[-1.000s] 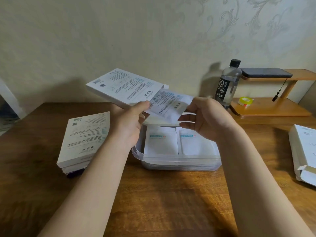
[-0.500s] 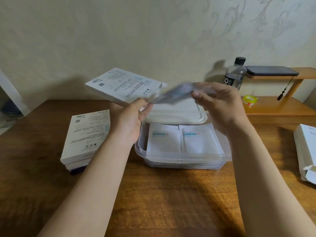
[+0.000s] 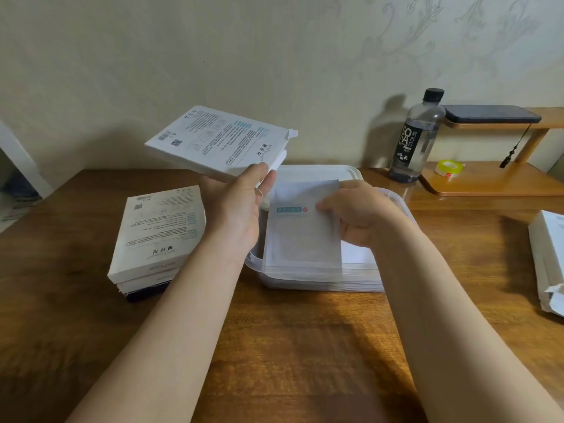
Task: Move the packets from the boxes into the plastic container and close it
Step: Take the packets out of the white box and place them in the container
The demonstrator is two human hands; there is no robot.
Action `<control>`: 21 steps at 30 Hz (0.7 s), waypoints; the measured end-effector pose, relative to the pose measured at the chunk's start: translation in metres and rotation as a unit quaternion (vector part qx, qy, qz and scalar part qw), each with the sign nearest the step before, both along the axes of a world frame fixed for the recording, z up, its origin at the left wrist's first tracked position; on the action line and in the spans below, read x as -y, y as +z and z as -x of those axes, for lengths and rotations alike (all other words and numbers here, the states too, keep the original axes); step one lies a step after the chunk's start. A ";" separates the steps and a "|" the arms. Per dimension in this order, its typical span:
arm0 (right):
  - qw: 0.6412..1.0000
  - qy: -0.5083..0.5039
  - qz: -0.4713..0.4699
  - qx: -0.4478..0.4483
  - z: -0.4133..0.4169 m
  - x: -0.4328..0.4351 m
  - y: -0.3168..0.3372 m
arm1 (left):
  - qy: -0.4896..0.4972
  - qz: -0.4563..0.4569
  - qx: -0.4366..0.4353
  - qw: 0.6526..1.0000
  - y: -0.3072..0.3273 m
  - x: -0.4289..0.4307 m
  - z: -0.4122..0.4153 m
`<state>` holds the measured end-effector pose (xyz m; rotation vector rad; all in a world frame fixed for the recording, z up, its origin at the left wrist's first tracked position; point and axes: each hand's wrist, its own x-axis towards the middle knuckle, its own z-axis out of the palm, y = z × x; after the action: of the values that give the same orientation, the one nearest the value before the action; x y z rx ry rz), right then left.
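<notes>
My left hand (image 3: 235, 209) grips a flat white box (image 3: 218, 141) with printed text, held up above the table with its open flap toward the right. My right hand (image 3: 360, 215) pinches a white packet (image 3: 302, 236) with a teal label, holding it over the left side of the clear plastic container (image 3: 360, 280) in the middle of the table. More white packets lie inside, mostly hidden by the held packet and my hand. The container's white lid (image 3: 320, 174) lies just behind it.
A stack of white boxes (image 3: 158, 233) sits at the left on the wooden table (image 3: 290, 346). Another opened white box (image 3: 549, 261) lies at the right edge. A dark-labelled bottle (image 3: 418, 135), a tape roll (image 3: 450, 168) and a wooden shelf (image 3: 494, 181) with a phone stand at the back right.
My right hand pulled the packet out of the held box, turned it label side up and lowered it over the container. The left hand kept the box raised.
</notes>
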<state>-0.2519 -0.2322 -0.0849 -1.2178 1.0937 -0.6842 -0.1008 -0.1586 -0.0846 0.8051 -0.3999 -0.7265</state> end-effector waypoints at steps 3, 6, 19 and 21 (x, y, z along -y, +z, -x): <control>0.991 0.044 0.059 -0.113 -0.001 -0.003 0.000 | -0.002 -0.007 0.005 1.000 -0.001 0.000 0.003; 0.945 0.081 0.153 -0.278 0.002 -0.007 0.003 | -0.003 -0.007 0.013 1.000 -0.004 0.001 0.004; 0.789 0.175 0.366 -0.461 0.008 -0.022 0.013 | -0.003 -0.010 0.020 1.000 -0.006 0.001 0.003; 0.784 0.238 0.371 -0.438 0.006 -0.022 0.012 | -0.004 -0.011 0.022 1.000 -0.006 0.000 0.003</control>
<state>-0.2576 -0.2100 -0.0729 -2.5601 1.1826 -0.0817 -0.1041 -0.1589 -0.0905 0.8421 -0.4350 -0.7239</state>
